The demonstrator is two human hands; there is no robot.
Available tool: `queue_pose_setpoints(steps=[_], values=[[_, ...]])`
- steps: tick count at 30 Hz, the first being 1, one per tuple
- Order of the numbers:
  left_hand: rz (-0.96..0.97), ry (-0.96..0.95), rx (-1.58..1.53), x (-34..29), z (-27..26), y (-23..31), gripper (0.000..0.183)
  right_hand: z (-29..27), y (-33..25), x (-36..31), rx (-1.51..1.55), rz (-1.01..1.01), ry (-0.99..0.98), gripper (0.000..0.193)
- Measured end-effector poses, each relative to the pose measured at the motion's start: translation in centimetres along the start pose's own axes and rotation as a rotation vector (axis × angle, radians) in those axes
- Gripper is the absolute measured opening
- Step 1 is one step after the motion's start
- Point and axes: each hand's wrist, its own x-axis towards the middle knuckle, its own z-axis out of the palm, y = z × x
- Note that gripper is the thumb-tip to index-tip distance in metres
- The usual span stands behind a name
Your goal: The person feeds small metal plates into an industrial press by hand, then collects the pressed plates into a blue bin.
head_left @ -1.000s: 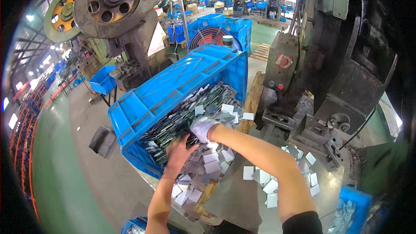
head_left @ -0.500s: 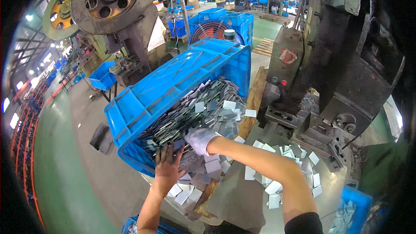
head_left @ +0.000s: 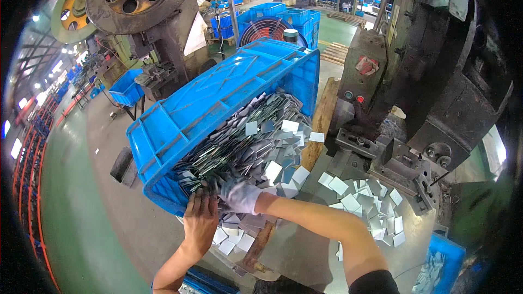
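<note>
A large blue plastic bin (head_left: 185, 122) lies tipped on its side on the bench, and a heap of small flat square metal plates (head_left: 245, 144) spills from its mouth. My right hand (head_left: 239, 195), in a pale, dirty glove, is at the near part of the heap; motion smears its fingers, and I cannot make out what they hold. Beside it, my bare left hand (head_left: 199, 220), with blackened fingertips, lies against the plates at the bin's near lip, fingers stretched out. Below the left hand, some loose plates (head_left: 235, 239) lie at the bench's near edge.
More plates (head_left: 376, 207) are scattered on the metal bench top (head_left: 305, 239) at right, by the press's die fixture (head_left: 403, 166). A press (head_left: 430, 76) with a button box (head_left: 364, 65) rises behind. Another blue bin (head_left: 438, 264) sits lower right. A wooden board (head_left: 326, 109) runs alongside the tipped bin.
My right hand has moved left and nearer to me through the plates, toward my left hand. My left hand has shifted slightly down and left. Several plates in the heap have shifted.
</note>
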Motion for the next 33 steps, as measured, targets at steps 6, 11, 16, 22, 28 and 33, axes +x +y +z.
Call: queue_pose_setpoints(steps=[6,11,16,22,28,33], values=[[0.019,0.086,0.003,0.0,-0.5,-0.6,0.028,-2.3,0.1,2.6,0.311,0.098,-0.645,0.055],[0.004,0.155,0.027,1.3,-4.3,-1.1,0.029,2.5,-3.2,1.4,-0.3,0.159,0.019,0.037],[-0.009,0.115,0.073,0.5,-4.8,-1.9,0.031,0.9,-4.1,3.1,-0.214,0.179,-0.107,0.033],[-0.051,0.11,-0.134,0.1,-5.6,-0.5,0.05,3.8,-5.0,1.4,-0.175,0.147,-0.122,0.022],[-0.196,0.406,-0.628,-6.1,-1.5,3.1,0.06,3.0,-3.4,0.2,-0.238,-0.068,0.094,0.034],[-0.519,0.464,-0.578,-6.9,2.8,5.9,0.064,-0.9,-4.3,2.6,-0.066,0.129,-0.184,0.044]])
